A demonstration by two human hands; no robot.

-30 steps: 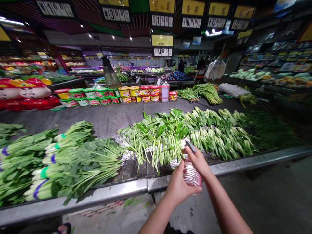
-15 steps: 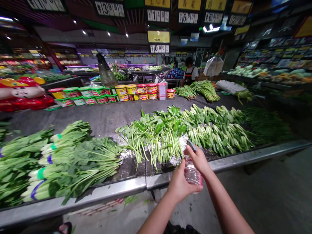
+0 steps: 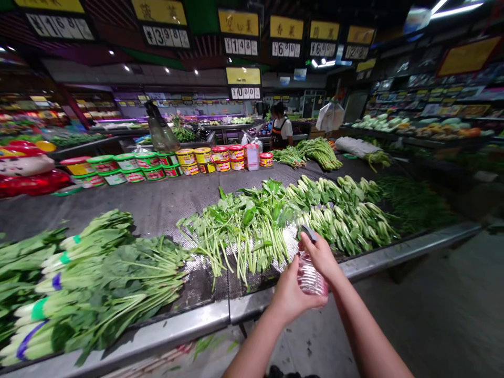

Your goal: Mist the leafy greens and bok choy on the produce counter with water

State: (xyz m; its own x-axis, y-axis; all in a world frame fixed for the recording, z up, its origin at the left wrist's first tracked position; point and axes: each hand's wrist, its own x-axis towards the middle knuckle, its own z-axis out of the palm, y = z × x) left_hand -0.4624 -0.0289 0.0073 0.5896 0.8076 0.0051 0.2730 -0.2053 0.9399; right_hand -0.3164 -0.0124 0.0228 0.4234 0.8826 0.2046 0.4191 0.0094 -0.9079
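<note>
I hold a small clear plastic spray bottle (image 3: 310, 276) with both hands over the metal front edge of the produce table (image 3: 405, 250). My left hand (image 3: 290, 295) is wrapped round the bottle's body from below. My right hand (image 3: 322, 255) grips its top, fingers on the grey spray head. The nozzle points at a pile of long-stemmed leafy greens (image 3: 246, 226) lying on the table's dark mesh. Small bok choy (image 3: 346, 212) lies to the right of it.
Banded bundles of leafy greens (image 3: 90, 273) fill the table's left side. Several coloured tubs (image 3: 185, 160) line the far edge. A person in an apron (image 3: 281, 131) stands beyond the table. Price signs hang overhead. Bare floor (image 3: 444, 315) lies to my right.
The view has shifted, so the table and greens sit further left in the frame. Both hands keep the same grip on the bottle. The person in the apron has moved left behind the table.
</note>
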